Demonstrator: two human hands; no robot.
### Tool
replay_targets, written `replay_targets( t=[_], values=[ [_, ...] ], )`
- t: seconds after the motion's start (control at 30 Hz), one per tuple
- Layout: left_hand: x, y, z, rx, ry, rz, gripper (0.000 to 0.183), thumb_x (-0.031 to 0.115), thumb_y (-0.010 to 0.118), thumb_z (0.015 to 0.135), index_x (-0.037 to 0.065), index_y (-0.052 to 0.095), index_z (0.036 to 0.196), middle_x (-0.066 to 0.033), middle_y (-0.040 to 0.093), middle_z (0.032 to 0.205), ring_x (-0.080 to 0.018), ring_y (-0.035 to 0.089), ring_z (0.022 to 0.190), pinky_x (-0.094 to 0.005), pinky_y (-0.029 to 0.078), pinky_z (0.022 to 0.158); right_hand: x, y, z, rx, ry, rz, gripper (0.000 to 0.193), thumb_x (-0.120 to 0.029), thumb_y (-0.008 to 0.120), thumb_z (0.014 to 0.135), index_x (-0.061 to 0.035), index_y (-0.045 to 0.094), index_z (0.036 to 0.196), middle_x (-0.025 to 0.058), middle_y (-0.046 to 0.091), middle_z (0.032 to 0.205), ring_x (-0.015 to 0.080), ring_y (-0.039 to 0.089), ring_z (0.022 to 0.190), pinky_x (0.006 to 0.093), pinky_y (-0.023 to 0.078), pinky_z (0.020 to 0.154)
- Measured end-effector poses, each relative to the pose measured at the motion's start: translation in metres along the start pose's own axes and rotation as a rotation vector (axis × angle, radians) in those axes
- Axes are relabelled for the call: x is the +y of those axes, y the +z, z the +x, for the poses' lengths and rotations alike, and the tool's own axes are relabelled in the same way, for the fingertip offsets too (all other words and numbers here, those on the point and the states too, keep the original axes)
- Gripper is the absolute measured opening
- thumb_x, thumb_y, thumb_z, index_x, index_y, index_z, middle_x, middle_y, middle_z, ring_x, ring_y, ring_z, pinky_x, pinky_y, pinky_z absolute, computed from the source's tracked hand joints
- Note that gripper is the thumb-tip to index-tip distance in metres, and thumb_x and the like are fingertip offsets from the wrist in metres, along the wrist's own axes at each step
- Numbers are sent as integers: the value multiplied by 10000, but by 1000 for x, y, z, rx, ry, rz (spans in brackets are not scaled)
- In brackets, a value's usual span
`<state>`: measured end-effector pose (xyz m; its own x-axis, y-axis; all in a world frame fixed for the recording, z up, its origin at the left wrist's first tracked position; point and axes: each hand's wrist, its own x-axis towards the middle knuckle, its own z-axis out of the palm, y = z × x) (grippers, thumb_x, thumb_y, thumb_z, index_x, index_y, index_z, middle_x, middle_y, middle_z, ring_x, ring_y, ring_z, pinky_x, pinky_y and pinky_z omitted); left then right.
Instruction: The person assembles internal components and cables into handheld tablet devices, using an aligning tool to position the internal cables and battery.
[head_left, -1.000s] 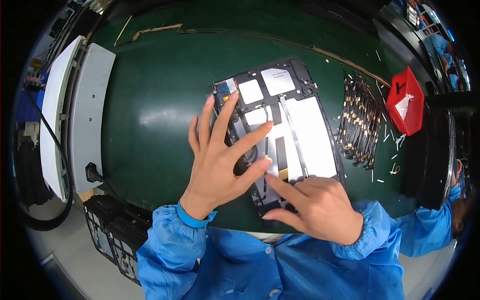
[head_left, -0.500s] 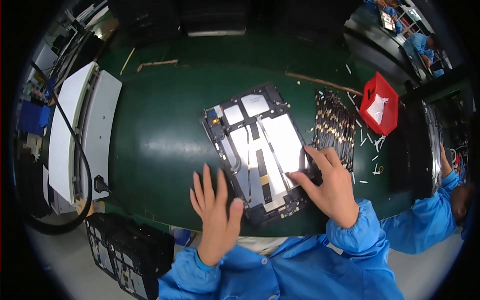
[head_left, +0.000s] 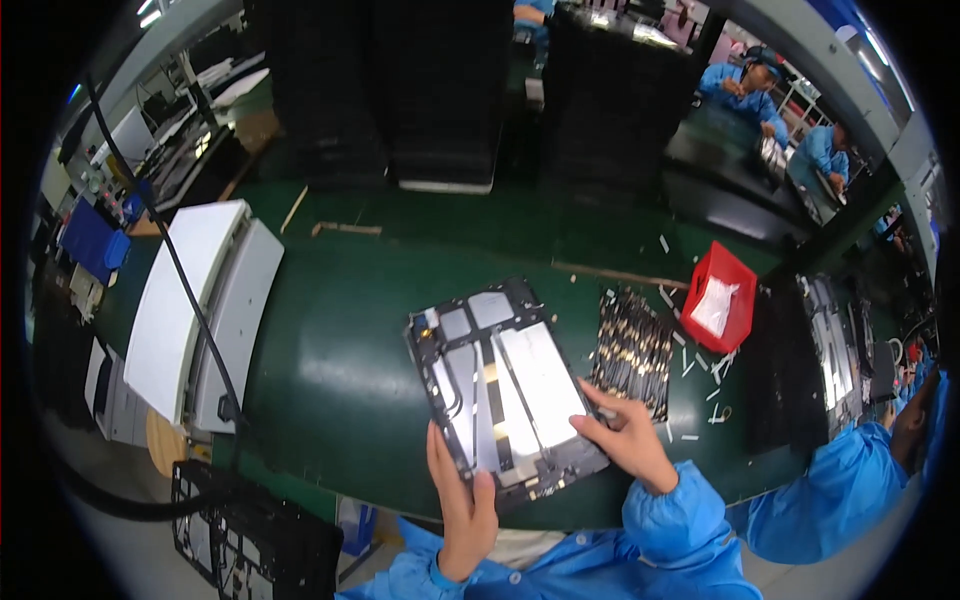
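Observation:
An opened tablet (head_left: 535, 385) lies tilted before me, its inside facing up, with silver battery panels, black flat cables and circuit boards in a black frame. My left hand (head_left: 463, 520) grips its lower left edge, thumb on top and fingers along the side. On the right edge, my right hand (head_left: 632, 440) pinches the frame, thumb over the panel and fingers at the outer side. Whether the tablet rests fully on the green table (head_left: 330, 370) or is slightly raised, I cannot tell. Just right of it lies a bundle of black flex cables (head_left: 635, 350) with gold-coloured ends.
Past the cables stands a red bin (head_left: 743, 275) with a white packet (head_left: 714, 305); small white strips lie scattered around it. A white machine (head_left: 190, 310) with a black cord stands left. Dark stacks (head_left: 445, 100) line the back. A co-worker's blue sleeve (head_left: 815, 500) is at right.
My left hand has come in from beside the tablet and taken hold of its lower left edge. My right hand keeps its grip on the right edge. The view has tipped upward.

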<state>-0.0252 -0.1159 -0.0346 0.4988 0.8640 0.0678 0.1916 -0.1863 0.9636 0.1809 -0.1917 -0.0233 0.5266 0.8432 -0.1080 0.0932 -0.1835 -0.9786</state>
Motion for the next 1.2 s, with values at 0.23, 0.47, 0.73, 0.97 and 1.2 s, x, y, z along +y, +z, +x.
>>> replay_targets(
  t=[0.23,0.47,0.73,0.97,1.2],
  values=[
    [61,0,49,-49,308,-181,940,659,180,910,-99,4,1437,-259,63,1507,-361,111,1401,-435,115,1113,-75,-34,-1,231,-30,399,626,-84,655,810,28,402,1372,126,560,1257,128,560,1051,257,405,954],
    [-11,21,148,131,290,137,590,311,448,954,32,253,1435,-247,142,1464,-405,186,1347,-488,187,1087,-173,-137,67,387,-365,243,709,-286,620,834,-26,327,1425,153,486,1337,224,544,1153,328,427,984],
    [-20,21,156,81,244,227,469,199,544,899,31,423,1319,-238,216,1430,-412,222,1310,-506,210,1069,-239,-214,252,436,-327,372,187,-257,655,837,-107,636,947,-20,573,694,76,403,461,217,316,419],
    [-24,25,157,106,282,270,459,158,594,853,38,463,1277,-231,243,1413,-411,239,1301,-512,240,1056,-258,-239,322,230,-147,115,150,-273,639,840,-124,623,837,-28,471,587,73,236,370,234,185,366],
    [-20,28,158,83,272,318,415,158,611,837,71,520,1232,-215,252,1419,-406,248,1306,-518,248,1049,-244,-222,309,440,-157,-22,252,-317,683,787,-79,621,842,2,474,584,88,270,366,260,177,359]
  ],
)
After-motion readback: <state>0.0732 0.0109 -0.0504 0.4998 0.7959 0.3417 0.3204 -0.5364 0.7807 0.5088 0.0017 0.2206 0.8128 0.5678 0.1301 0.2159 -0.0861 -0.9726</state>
